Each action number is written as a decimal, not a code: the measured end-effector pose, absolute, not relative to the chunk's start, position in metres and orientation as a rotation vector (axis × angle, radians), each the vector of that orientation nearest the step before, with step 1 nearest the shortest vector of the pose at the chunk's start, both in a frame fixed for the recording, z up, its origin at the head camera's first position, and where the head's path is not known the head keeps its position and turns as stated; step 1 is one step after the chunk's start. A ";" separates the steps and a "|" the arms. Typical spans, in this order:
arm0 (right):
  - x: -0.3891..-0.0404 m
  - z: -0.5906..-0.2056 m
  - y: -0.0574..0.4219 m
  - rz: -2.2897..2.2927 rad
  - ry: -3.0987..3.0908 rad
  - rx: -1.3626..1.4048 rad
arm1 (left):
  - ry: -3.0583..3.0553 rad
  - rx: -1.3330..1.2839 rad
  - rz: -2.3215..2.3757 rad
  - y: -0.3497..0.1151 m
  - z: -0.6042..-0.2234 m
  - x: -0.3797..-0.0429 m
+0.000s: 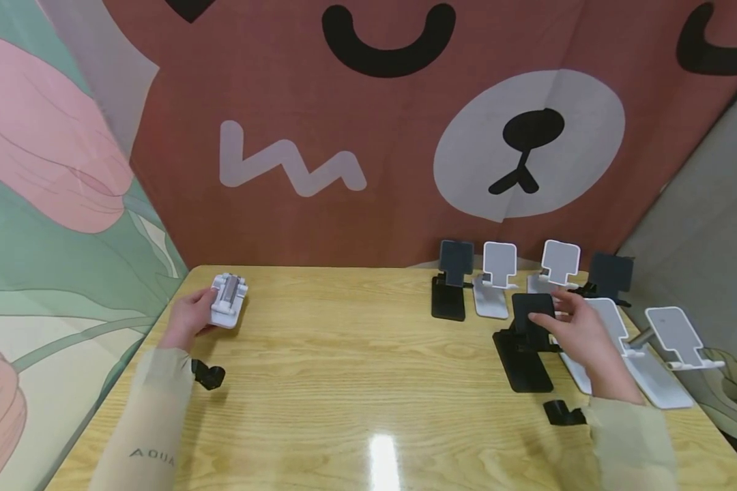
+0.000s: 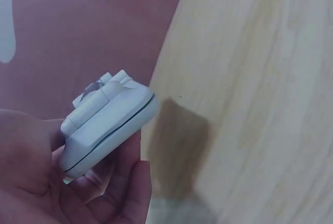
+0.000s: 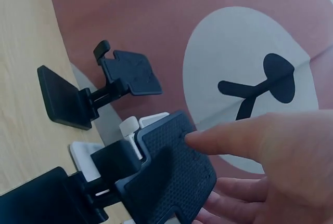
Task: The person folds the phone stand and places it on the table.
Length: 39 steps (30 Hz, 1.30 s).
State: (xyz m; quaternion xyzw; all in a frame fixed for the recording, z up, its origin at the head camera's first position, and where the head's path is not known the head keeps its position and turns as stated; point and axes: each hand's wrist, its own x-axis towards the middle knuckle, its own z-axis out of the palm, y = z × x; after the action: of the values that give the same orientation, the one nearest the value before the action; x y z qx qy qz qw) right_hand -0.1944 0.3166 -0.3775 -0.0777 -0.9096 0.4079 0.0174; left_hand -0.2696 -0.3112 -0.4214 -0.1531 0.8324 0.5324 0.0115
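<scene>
My left hand [image 1: 188, 315] grips a folded white phone stand [image 1: 229, 300] over the far left of the table. In the left wrist view the stand's hinge side faces up, with the thumb on one side and curled fingers beneath. On the right, my right hand [image 1: 582, 331] pinches the upper plate of an unfolded black phone stand [image 1: 524, 365]. Seen from the right wrist, the thumb lies on the textured face of that plate [image 3: 169, 167] and the other fingers are behind it. The black stand's base is down on the wood.
Behind the right hand stand more unfolded phone stands: a black one [image 1: 448, 298], white ones [image 1: 499, 266] [image 1: 560, 262] and another black one [image 1: 611, 274]. A white stand [image 1: 675, 337] is near the table's right edge. A printed cloth [image 1: 319, 232] hangs behind the wooden table [image 1: 344, 341].
</scene>
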 end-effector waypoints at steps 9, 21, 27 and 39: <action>-0.196 -0.384 0.323 1.226 -2.911 -0.236 | 2.523 -0.546 1.528 -0.320 -0.431 -0.270; -0.197 -0.382 0.324 1.201 -2.967 -0.244 | 2.563 -0.645 1.468 -0.327 -0.440 -0.268; -0.196 -0.380 0.323 1.194 -2.980 -0.261 | 2.659 -0.732 1.340 -0.328 -0.441 -0.268; -0.198 -0.385 0.324 1.368 -2.889 -0.300 | 2.686 -0.860 1.269 -0.325 -0.442 -0.267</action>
State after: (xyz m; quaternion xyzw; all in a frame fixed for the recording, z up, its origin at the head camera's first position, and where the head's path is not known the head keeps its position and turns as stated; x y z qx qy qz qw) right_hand -0.1980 0.3242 -0.3846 -0.0935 -0.8993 0.4259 -0.0345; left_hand -0.2665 -0.3253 -0.4417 -0.2779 0.8683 0.4101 0.0245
